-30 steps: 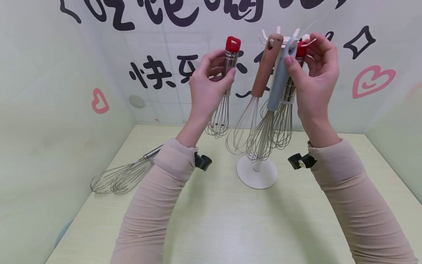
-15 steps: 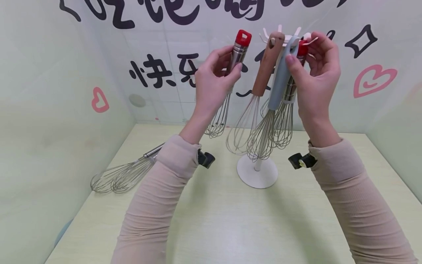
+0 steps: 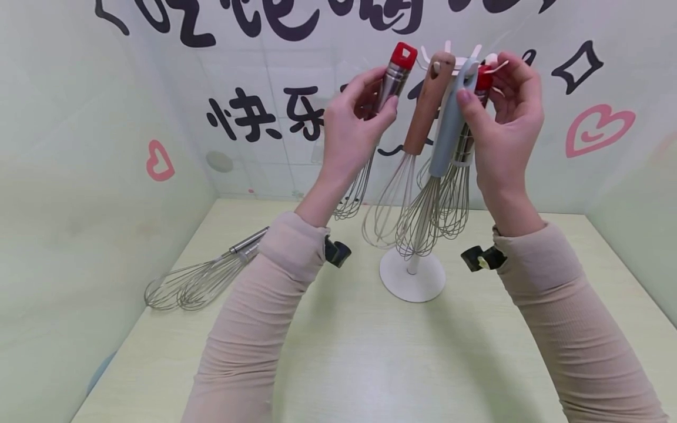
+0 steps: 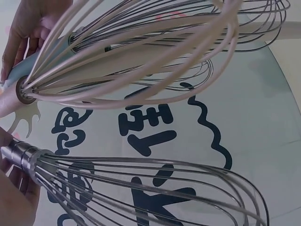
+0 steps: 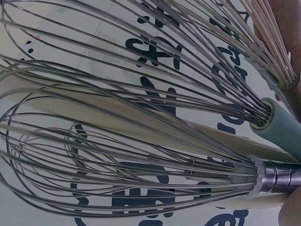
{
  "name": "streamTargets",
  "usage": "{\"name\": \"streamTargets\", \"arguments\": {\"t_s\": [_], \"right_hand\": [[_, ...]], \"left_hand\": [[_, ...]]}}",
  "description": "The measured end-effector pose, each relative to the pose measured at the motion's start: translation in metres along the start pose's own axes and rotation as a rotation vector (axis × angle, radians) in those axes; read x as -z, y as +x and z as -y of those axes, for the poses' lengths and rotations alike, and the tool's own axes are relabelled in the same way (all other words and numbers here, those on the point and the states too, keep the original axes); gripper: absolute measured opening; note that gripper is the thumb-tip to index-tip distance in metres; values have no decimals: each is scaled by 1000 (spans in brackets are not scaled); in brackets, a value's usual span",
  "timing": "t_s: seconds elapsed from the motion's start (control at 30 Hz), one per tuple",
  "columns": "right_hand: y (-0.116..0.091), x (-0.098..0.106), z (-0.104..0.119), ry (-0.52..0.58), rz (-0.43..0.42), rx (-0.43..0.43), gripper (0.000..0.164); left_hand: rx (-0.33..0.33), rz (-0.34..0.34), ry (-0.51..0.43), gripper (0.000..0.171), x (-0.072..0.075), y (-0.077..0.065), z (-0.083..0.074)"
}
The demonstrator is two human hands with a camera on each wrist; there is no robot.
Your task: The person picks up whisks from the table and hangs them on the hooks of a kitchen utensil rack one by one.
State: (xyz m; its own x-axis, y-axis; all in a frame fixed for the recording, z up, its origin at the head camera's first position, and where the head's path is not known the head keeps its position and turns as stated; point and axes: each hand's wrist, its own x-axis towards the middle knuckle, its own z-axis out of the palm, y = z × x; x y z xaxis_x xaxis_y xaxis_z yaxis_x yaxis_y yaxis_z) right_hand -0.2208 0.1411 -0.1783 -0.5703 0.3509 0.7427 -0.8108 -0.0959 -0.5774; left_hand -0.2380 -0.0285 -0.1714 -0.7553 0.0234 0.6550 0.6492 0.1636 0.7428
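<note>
Your arms [image 3: 248, 305] are both raised fwd. Your L hand [image 3: 351, 126] grips w/ thumb opposed; R hand [image 3: 508, 126] has fingers bent.

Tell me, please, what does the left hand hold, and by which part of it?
The left hand holds a whisk by its metal handle, just below the red end.

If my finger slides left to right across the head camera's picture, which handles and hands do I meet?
Lying whisks' handles, left hand, red-tipped handle, wooden handle, blue handle, right hand.
</note>
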Motion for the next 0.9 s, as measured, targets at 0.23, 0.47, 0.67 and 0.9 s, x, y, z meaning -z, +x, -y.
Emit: {"name": "streamTargets", "arguments": {"t_s": [0.23,0.47,0.67,0.9], "right_hand": [[-1,0,0,2,-4,1,41],[-1,0,0,-8,-6,-7,42],[0,0,-1,-22,-1,14,41],[1,-1,0,-3,-31,-59,44]], "left_hand": [[-15,30,21,40,-2,1,1],[-12,45,38,40,-3,2,3],[-12,63,50,40,-3,2,2],[-4,118,90,39,-1,4,1]]}}
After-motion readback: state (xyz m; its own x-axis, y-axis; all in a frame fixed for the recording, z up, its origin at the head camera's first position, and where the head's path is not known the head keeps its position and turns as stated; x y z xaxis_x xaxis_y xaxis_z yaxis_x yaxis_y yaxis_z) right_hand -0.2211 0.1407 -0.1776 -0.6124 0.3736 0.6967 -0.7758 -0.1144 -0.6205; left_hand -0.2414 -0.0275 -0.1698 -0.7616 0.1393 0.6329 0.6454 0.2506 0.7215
